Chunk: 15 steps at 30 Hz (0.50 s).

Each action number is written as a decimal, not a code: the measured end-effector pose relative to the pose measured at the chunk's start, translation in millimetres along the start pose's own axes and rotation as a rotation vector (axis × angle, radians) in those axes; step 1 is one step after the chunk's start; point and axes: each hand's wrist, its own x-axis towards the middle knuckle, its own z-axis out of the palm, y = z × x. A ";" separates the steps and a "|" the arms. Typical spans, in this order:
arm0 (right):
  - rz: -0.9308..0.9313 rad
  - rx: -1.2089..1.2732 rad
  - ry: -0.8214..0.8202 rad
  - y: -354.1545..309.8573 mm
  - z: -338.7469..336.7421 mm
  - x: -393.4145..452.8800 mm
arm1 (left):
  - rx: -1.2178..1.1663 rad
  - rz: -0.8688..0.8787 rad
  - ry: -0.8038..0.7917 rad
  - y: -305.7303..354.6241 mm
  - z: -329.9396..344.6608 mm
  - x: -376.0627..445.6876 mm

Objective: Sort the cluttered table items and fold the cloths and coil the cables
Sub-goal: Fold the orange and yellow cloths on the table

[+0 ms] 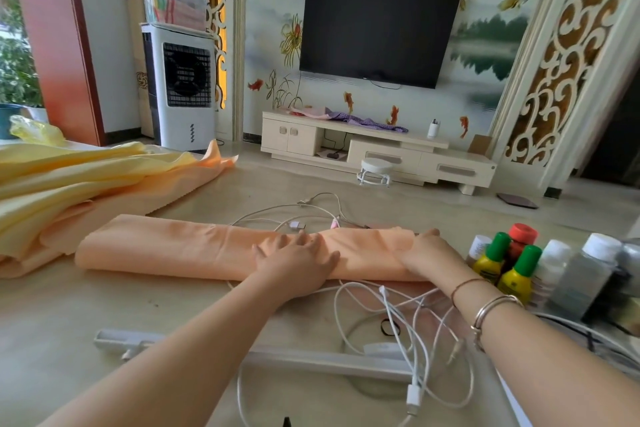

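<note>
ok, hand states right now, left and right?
Left hand: open, flat on the orange cloth.
Right hand: open, pressing the cloth's right end.

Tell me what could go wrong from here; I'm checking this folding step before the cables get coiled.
The peach cloth lies over some of the white cables, which run out from both of its long edges. Folding or lifting it could drag them along and tangle them more. The right hand presses the cloth's end close beside the bottles; a sweep that way might knock them over. The left hand lies flat mid-cloth.
</note>
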 end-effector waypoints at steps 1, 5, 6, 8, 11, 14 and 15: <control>0.005 -0.002 -0.044 -0.7 -3.6 2.0 | 0.000 0.000 0.001 0.2 -0.3 -0.8; -0.037 0.021 -0.223 -7.3 -19.5 -2.0 | 0.034 0.006 -0.011 0.1 -1.0 -2.2; -0.043 0.069 -0.250 -8.5 -23.1 -4.5 | 0.036 0.007 -0.017 0.8 -2.2 -2.8; -0.022 0.166 -0.246 -7.7 -28.9 -4.3 | 0.023 0.014 -0.042 1.5 -5.1 -4.3; 0.038 0.561 -0.258 -5.3 -33.9 -1.4 | -0.005 0.038 -0.104 -2.4 -9.1 -4.0; 0.018 1.102 -0.318 -21.1 -42.1 -7.2 | -0.030 0.064 -0.136 -6.0 -16.1 -3.0; -0.028 1.173 -0.339 -29.6 -45.6 -11.3 | -0.035 0.068 -0.139 -4.6 -19.6 -4.7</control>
